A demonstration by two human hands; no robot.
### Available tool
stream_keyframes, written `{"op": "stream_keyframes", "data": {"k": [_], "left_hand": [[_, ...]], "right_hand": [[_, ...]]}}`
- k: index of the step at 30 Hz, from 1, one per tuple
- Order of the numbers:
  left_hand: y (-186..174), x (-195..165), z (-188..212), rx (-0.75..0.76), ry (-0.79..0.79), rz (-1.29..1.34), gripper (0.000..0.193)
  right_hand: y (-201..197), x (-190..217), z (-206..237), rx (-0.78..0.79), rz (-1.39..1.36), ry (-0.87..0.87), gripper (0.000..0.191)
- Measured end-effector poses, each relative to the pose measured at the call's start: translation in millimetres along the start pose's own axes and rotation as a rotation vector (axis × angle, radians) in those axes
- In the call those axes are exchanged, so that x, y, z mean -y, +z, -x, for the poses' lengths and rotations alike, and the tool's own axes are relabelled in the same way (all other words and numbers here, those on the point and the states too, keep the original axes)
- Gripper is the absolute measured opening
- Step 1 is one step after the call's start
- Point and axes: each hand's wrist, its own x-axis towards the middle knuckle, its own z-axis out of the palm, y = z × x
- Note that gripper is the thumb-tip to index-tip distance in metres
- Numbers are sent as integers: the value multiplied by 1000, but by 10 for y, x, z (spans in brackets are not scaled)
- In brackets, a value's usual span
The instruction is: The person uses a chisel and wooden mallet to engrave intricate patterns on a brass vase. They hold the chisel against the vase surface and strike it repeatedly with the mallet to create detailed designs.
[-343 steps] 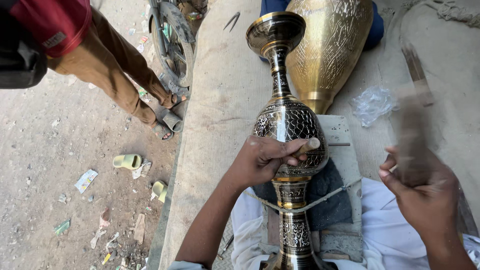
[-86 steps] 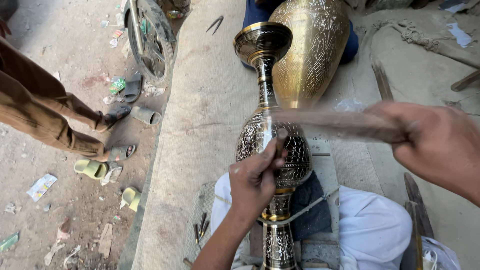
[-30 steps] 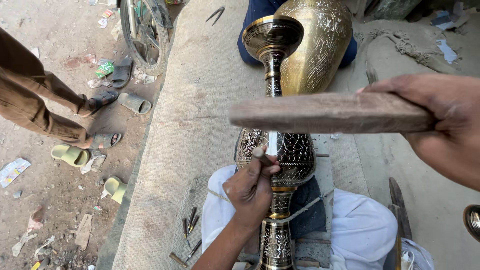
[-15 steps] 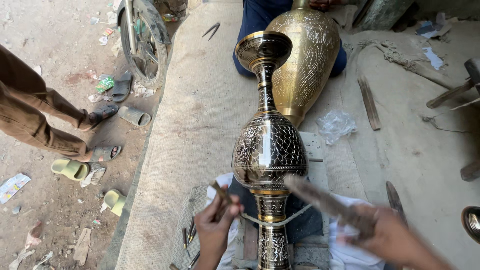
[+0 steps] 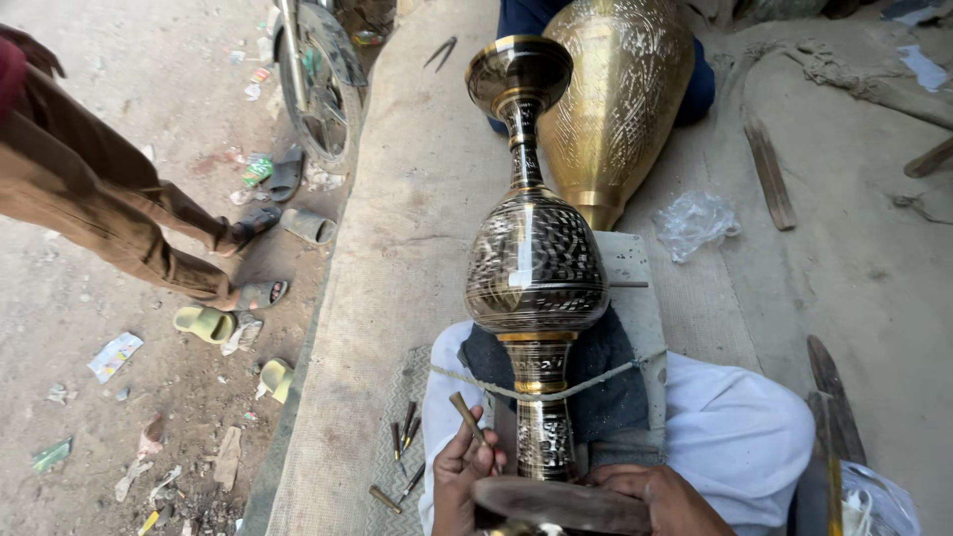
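Low at the frame's bottom, the left hand [image 5: 459, 486] pinches a small metal chisel [image 5: 469, 418], tip slanting up-left. Beside it, the engraved brass vase [image 5: 534, 268] lies across the lap, long axis running away, mouth farthest. The right hand [image 5: 663, 496] grips a blurred wooden mallet [image 5: 561, 504].

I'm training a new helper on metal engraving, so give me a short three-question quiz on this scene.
1. True or false: the engraved brass vase lies across the person's lap, tied down by a cord.
2. What does the left hand hold? A) small chisel B) paintbrush C) spanner
3. What is the vase's round body resting on?

Key: 1 true. 2 A, the small chisel. 3 A dark cloth pad over a pale block.
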Motion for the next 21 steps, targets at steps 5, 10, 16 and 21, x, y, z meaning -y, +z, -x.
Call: {"op": "stream_keyframes", "data": {"k": [5, 10, 16, 21], "left_hand": [[203, -307, 300, 188, 66, -48, 60], [405, -621, 193, 79, -13, -161, 62], [970, -1262, -360, 111, 154, -390, 62], [1812, -1531, -738, 371, 441, -535, 54]], "right_hand": [[150, -39, -69, -216, -395, 476, 71], [264, -305, -127, -127, -530, 401, 73], [-285, -256, 134, -246, -364, 237, 71], [-747, 128, -42, -882, 240, 297, 56]]}}
